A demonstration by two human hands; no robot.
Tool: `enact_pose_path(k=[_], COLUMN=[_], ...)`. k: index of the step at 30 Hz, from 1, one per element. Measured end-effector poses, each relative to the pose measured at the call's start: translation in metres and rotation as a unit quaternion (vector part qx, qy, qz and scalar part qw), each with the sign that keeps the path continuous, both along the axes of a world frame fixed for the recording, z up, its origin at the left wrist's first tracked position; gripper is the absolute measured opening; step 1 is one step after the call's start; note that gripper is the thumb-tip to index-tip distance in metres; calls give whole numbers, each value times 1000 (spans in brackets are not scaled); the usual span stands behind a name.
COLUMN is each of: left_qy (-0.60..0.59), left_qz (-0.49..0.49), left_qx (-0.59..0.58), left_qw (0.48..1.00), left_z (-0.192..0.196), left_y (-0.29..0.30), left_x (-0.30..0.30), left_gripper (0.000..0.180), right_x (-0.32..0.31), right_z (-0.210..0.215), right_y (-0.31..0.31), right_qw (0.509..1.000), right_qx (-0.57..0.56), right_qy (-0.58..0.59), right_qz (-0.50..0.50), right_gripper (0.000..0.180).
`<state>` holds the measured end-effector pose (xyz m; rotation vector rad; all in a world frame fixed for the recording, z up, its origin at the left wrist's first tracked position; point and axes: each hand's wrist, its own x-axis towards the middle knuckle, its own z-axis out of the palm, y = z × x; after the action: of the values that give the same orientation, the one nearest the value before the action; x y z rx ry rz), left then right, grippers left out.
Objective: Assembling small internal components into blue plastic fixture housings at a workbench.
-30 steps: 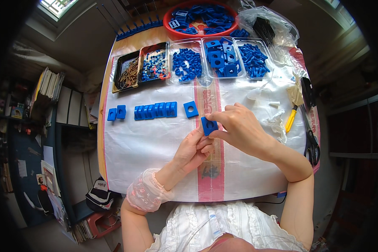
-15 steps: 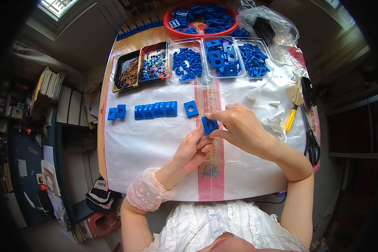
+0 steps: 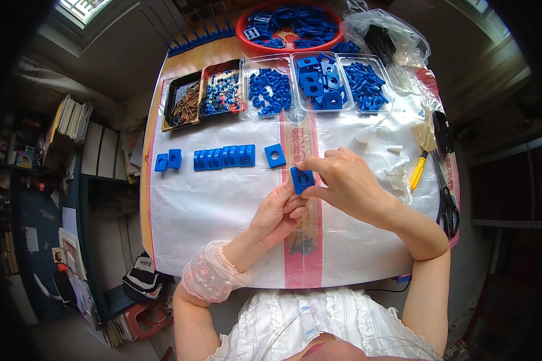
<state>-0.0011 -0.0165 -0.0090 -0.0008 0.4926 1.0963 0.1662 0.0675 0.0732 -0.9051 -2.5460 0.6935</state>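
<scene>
Between both hands, above the middle of the table, is a small blue square plastic piece (image 3: 302, 179) with a round hole. My left hand (image 3: 279, 212) grips it from the lower left, its fingers curled underneath. The thumb and forefinger of my right hand (image 3: 343, 180) pinch its upper and lower edges from the right. Just beyond lies a similar blue square plate (image 3: 275, 155) with a round hole. A row of several blue pieces (image 3: 224, 157) stands to its left. Farther left are two more blue holed pieces (image 3: 168, 160).
Trays of screws (image 3: 186, 103), nuts (image 3: 221, 93), small blue parts (image 3: 270, 90), holed blue plates (image 3: 319, 84) and blue pegs (image 3: 365, 85) line the back. Behind stands a red basin (image 3: 241, 37) of blue parts. Black scissors (image 3: 447, 210) and a yellow-handled tool (image 3: 417, 172) lie right.
Both hands keep the same hold on the blue piece. The whole view has shifted very slightly; nothing else has visibly moved.
</scene>
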Motion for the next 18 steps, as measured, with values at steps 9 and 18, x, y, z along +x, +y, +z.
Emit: enact_pose_path(k=[9, 18], left_qy=[15, 16], left_qz=[-4, -5], left_qx=[3, 1], left_qw=[1000, 1000], left_z=[1, 5], left_y=[1, 0], left_x=[0, 1], left_gripper=[18, 17], right_x=[0, 1], right_z=[2, 0], right_y=[-1, -2], right_qw=[1000, 1000], right_qx=[-3, 14], right_qy=[-4, 2], right_qz=[0, 9], right_gripper=[30, 31])
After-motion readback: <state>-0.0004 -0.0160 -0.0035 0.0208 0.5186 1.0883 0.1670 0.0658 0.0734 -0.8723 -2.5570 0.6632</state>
